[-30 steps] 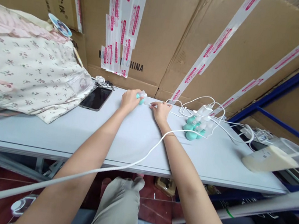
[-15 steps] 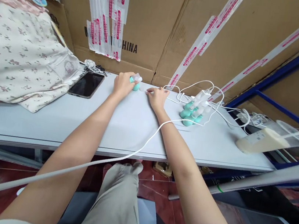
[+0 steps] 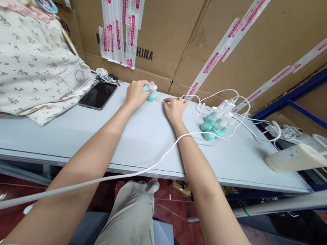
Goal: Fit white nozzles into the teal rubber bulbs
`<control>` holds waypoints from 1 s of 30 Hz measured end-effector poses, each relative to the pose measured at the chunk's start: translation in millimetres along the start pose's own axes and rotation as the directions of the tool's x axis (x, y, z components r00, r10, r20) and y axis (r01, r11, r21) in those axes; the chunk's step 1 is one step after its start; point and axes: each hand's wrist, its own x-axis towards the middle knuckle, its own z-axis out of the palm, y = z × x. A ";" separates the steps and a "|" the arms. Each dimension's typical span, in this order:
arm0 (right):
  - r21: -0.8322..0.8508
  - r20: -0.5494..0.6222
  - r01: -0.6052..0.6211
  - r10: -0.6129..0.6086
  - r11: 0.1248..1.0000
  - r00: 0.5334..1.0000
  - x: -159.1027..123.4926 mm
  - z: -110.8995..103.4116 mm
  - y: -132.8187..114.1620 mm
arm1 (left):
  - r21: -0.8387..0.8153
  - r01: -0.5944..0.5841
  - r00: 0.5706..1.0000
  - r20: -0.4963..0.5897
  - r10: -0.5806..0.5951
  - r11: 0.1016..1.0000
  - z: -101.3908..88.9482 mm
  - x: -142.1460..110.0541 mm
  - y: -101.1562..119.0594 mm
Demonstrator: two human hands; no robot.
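Observation:
My left hand [image 3: 136,93] is wrapped round a small teal device with a clear cap [image 3: 151,90] at the far edge of the white table [image 3: 136,143]. Beside it, my right hand [image 3: 175,108] rests on the table with its fingers pinched on a white cable end that points toward the device; the end itself is too small to make out clearly. To the right stand several more teal devices [image 3: 214,123], plugged into white cables [image 3: 238,108]. One long white cable [image 3: 119,175] crosses my right wrist and runs off toward the lower left.
A black phone [image 3: 98,94] lies left of my hands, with keys [image 3: 104,76] behind it. A floral cloth bag [image 3: 22,66] covers the left end. A plastic cup with a pale drink [image 3: 301,156] lies at the right. Taped cardboard boxes [image 3: 177,27] wall the back.
Both hands stay on the teal device and the cable end. Only the view has shifted slightly, down and to the right.

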 end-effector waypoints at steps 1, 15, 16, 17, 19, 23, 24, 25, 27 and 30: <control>-0.004 -0.007 -0.003 0.003 1.000 1.000 -0.9 -1.0 -0.5 | 0.002 0.001 1.000 0.000 -0.001 1.000 -0.2 0.1 0.0; -0.051 -0.057 -0.037 0.034 0.998 0.998 -4.9 -5.2 0.9 | 0.030 -0.004 1.000 -0.009 0.004 1.000 -2.0 0.7 -3.1; -0.055 -0.058 -0.038 0.035 0.998 0.998 -4.7 -5.1 0.8 | 0.030 -0.007 1.000 -0.014 0.007 1.000 -2.2 0.7 -3.0; -0.057 -0.059 -0.038 0.034 0.998 0.998 -4.5 -4.9 0.9 | 0.030 -0.008 1.000 -0.018 0.009 1.000 -2.4 0.6 -2.9; -0.061 -0.060 -0.034 0.030 0.998 0.998 -4.3 -4.5 1.2 | 0.032 -0.011 1.000 -0.019 0.011 0.999 -2.9 0.6 -2.8; -0.060 -0.055 -0.041 0.037 0.997 0.998 -2.8 -3.0 2.7 | 0.025 -0.024 0.999 -0.021 0.024 0.999 -3.5 0.5 -2.6; -0.056 -0.054 -0.043 0.040 0.997 0.998 -2.4 -2.5 3.3 | 0.022 -0.024 0.999 -0.023 0.025 0.999 -3.4 0.3 -2.0; -0.050 -0.052 -0.047 0.045 0.998 0.998 -2.0 -2.0 3.9 | 0.020 -0.022 0.999 -0.024 0.022 1.000 -3.0 0.1 -1.1; -0.030 -0.054 -0.062 0.060 0.998 0.997 -2.2 -1.7 4.9 | 0.014 -0.026 1.000 -0.014 0.026 1.000 -1.7 -0.8 1.9; 0.003 -0.092 -0.085 0.085 0.996 0.992 -5.5 -4.0 5.2 | 0.004 -0.080 0.997 0.018 0.080 0.997 0.6 -2.9 7.9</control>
